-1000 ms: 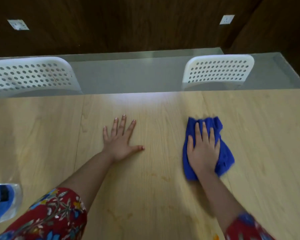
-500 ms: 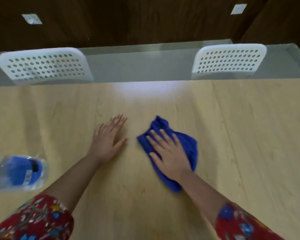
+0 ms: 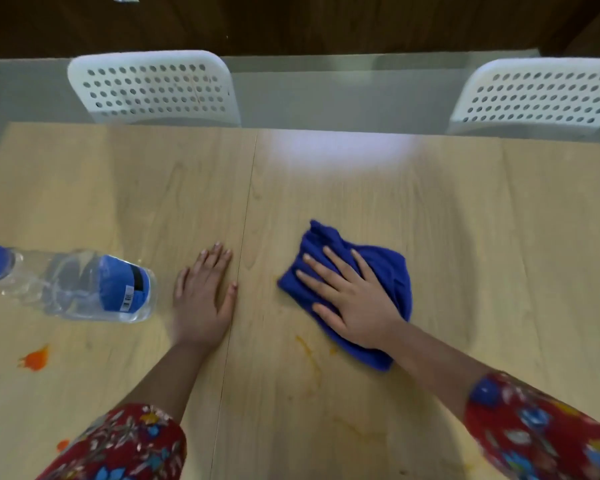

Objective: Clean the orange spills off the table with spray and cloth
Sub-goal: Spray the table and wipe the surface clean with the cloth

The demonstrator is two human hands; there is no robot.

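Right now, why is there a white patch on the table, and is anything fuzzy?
Head view: the white patch is glare, light bouncing off the shiny table. Also in the head view, the bottle and the left hand look slightly smeared by blur.

Crumpled blue cloth (image 3: 392,270) is sitting on the wooden table (image 3: 499,237)
Clear spray bottle (image 3: 84,289) is lying sideways at left, orange spills (image 3: 33,358) are smearing nearby.

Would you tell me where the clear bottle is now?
In the head view, the clear bottle sits at left on the table, just left of the left hand, beyond an orange spill.
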